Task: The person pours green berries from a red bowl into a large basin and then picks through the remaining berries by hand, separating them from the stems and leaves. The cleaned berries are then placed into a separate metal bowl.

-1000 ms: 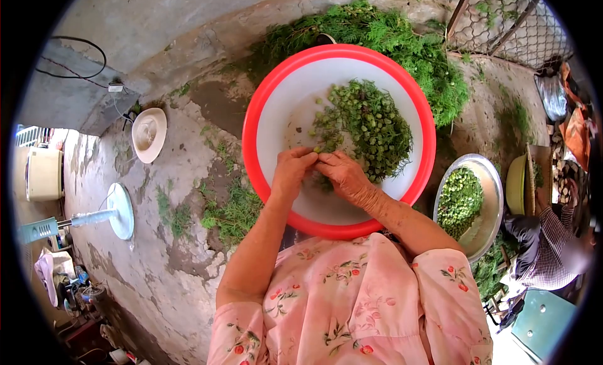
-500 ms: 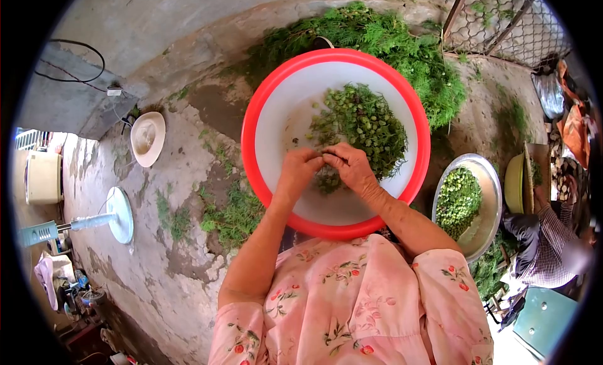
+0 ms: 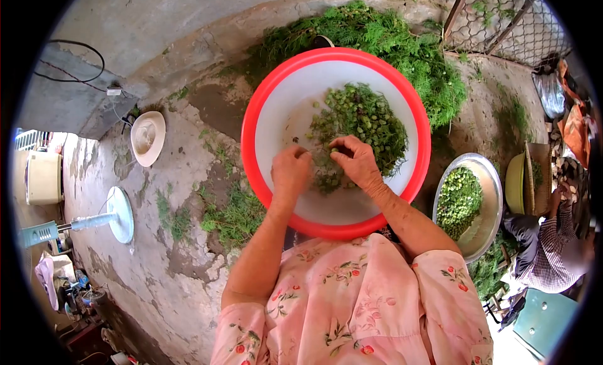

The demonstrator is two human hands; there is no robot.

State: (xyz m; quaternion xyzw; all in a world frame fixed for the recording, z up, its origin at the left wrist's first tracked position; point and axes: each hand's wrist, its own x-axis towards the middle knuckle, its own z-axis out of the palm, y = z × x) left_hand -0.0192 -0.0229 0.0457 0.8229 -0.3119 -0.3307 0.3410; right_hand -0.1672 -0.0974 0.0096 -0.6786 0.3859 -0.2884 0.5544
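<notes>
A white basin with a broad red rim (image 3: 252, 129) stands in front of me. In its right half lies a pile of small green seed cones (image 3: 370, 120) mixed with leafy sprigs. Over the basin's right side, my right hand (image 3: 358, 165) pinches a small green cone (image 3: 334, 150) between thumb and forefinger. My left hand (image 3: 292, 173) is apart from it, above the left part of the basin. Its fingers are curled together, and what they hold, if anything, is hidden.
Green branches (image 3: 402, 57) are heaped behind the basin. To the right is a metal bowl (image 3: 487, 223) with green cones (image 3: 458, 198). A person (image 3: 553, 252) sits farther right beside a yellow basin (image 3: 515, 183). A straw hat (image 3: 148, 139) and a fan (image 3: 119, 214) are at left.
My hands, which met over the basin, have moved apart. The left has shifted slightly left; the right has risen a little, with a green cone now showing at its fingertips.
</notes>
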